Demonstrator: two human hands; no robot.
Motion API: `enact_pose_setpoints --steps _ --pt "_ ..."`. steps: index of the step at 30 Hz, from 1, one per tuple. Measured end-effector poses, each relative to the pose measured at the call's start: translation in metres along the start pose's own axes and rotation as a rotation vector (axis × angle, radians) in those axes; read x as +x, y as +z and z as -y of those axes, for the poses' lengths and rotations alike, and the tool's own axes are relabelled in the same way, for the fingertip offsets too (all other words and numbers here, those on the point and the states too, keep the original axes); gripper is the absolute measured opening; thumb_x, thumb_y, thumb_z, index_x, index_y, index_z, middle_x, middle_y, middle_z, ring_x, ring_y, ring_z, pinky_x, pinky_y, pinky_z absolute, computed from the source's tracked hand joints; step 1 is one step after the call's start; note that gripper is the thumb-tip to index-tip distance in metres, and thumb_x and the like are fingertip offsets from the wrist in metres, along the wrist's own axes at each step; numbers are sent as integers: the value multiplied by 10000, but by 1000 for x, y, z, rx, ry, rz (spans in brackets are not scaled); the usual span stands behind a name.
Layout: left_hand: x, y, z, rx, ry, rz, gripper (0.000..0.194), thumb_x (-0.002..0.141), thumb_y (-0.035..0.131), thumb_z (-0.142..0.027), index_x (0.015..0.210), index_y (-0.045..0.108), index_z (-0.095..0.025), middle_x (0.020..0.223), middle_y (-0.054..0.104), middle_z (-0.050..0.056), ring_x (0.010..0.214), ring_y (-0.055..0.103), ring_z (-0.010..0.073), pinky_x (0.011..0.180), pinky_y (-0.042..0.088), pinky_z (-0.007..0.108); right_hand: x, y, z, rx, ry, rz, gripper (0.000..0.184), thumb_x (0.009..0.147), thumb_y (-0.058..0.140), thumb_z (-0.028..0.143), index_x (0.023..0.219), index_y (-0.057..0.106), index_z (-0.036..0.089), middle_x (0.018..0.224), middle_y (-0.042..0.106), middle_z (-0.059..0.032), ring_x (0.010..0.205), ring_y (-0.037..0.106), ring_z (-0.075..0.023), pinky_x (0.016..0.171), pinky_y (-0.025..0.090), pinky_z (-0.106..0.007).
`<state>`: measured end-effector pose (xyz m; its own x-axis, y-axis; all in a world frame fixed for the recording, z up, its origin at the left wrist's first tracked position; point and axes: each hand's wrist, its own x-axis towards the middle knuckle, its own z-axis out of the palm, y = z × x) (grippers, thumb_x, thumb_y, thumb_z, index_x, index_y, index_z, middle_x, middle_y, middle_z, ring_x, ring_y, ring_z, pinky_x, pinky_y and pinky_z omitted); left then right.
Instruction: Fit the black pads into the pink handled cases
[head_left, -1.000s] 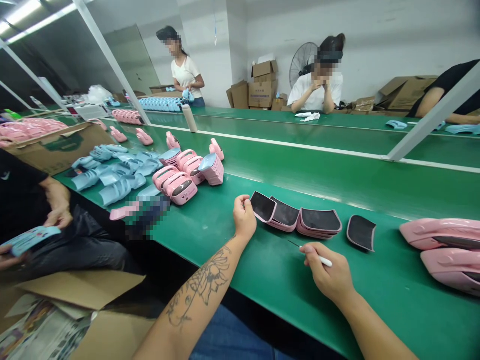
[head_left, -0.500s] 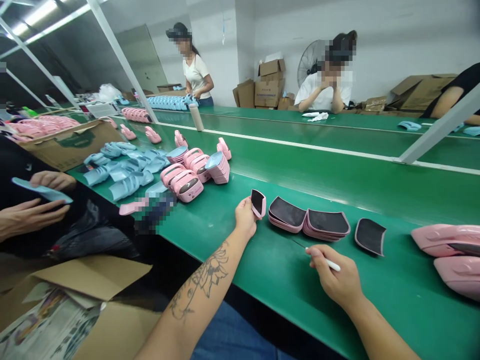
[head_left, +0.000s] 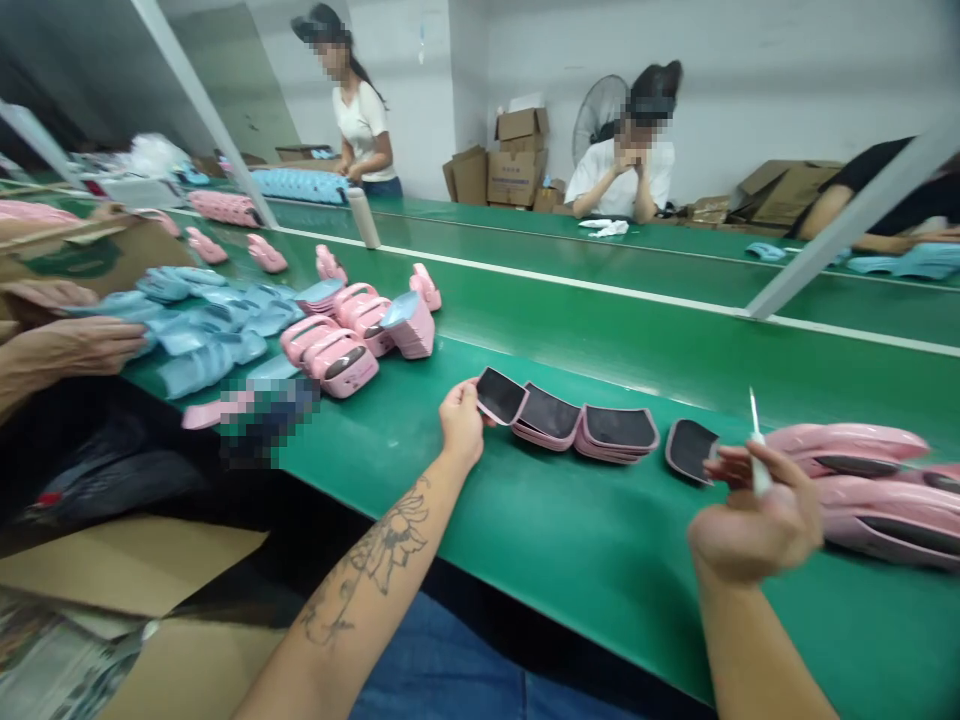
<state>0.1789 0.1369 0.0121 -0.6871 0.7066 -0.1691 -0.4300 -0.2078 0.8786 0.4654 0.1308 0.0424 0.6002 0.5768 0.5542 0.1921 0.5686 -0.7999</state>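
Observation:
My left hand [head_left: 461,425] pinches a curved panel [head_left: 501,396] with a black inner face and pink rim, just left of two short stacks of similar panels [head_left: 619,430]. In my right hand [head_left: 754,520] is a thin tool [head_left: 759,465] with a white handle, its slender shaft pointing up. The fingers of that hand are at the right edge of a single black-faced panel [head_left: 686,448] lying on the green table. Whether they touch it I cannot tell. Glossy pink casings [head_left: 885,500] lie behind and right of this hand.
Pink casings [head_left: 349,365], stacked panels [head_left: 411,325] and pale blue parts [head_left: 202,365] crowd the table's left. Another person's hands [head_left: 90,340] are at the far left. An open carton [head_left: 187,670] stands below the edge. A slanted metal post [head_left: 810,240] rises at right.
My right hand has moved right from before the stacks to the single panel, and its tool has swung upright. The panel in my left hand has tilted flatter, its black face now showing more.

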Motion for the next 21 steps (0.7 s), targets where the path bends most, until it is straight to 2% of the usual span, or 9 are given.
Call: enact_pose_setpoints --steps 1,3,6,11,16,21 --pt "0 0 0 -6 6 -6 191 956 585 -284 1016 676 -127 659 633 -4 443 530 88 431 413 195 7 0 -2 -83 66 28 371 825 487 358 986 748 150 808 701 -63 630 639 -203 610 506 -354" --pt "3 0 0 -29 24 -8 177 962 570 -252 1016 674 -120 701 663 15 534 600 107 519 479 215 17 -3 -6 -298 176 180 372 830 530 374 1019 755 145 884 732 -83 725 668 -216 689 521 -356" --pt "6 0 2 -62 32 0 163 952 583 -228 1003 677 -104 770 703 46 658 662 133 644 540 257 21 -7 -7 -565 246 411 374 852 532 385 1022 781 163 938 761 -102 811 680 -247 762 506 -373" --pt "5 -2 2 -69 26 -13 170 882 666 -280 943 690 -123 790 716 47 671 681 138 664 565 265 16 -7 -4 -667 273 574 335 831 577 385 992 813 211 911 763 -93 811 653 -278 773 457 -403" --pt "4 -4 1 -60 5 -20 180 851 679 -288 933 704 -129 815 728 58 658 679 147 627 559 260 16 -8 -6 -786 230 561 325 831 547 367 994 802 247 989 745 -71 818 645 -260 776 452 -393" --pt "2 -2 0 -69 -10 -11 167 857 665 -270 932 706 -127 795 719 51 646 667 136 615 557 249 12 -6 -1 -663 151 424 317 856 535 342 972 792 198 928 737 -75 801 649 -233 788 476 -375"
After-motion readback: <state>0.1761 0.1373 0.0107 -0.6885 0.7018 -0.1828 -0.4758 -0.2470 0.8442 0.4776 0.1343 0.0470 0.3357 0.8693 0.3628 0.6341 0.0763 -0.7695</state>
